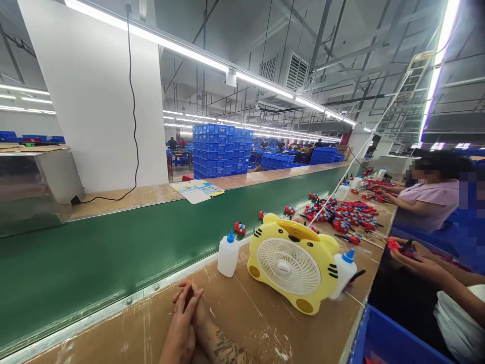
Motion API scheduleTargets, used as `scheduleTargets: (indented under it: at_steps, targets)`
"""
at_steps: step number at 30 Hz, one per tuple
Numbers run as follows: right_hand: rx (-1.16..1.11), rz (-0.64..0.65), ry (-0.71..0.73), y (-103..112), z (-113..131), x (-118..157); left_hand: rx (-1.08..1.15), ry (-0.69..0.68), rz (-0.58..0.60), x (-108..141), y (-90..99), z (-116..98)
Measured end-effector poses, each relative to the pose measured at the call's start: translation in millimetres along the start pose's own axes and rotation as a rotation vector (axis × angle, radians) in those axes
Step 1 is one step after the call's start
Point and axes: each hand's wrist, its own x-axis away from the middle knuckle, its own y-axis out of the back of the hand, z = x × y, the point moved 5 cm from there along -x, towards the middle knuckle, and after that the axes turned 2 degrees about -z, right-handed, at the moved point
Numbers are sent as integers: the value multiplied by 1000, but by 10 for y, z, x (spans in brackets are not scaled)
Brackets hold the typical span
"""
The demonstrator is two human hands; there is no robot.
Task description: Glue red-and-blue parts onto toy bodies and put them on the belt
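Observation:
My left hand (183, 323) and my right hand (200, 309) rest together on the brown cardboard-covered table (242, 328), near its green side. Their fingers are closed against each other, loosely clasped, and no object shows in them. A dark pattern marks my right forearm. Nearest to my hands stands a white squeeze bottle (228, 257) with a blue nozzle. Beside that, a yellow animal-faced fan (293, 263) stands upright with its white grille towards me. Partly hidden behind the fan is another white bottle (343, 273) with a blue cap.
A green conveyor belt (113, 258) runs past the table, carrying several small red-and-blue toys (240, 227). More toys lie in a pile (341, 215). On the right, a co-worker's hands (417, 258) hold a red part above a blue bin (390, 338). Blue crates (214, 151) stand stacked beyond.

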Motion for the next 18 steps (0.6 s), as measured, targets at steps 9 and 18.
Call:
scheduleTargets:
  at_steps: [9, 18]
  targets:
    - [-273, -104, -228, -24, -148, 30, 470, 453, -56, -88, 243, 87]
    - [-325, -91, -247, -34, -221, 6, 531, 459, -70, -95, 215, 131]
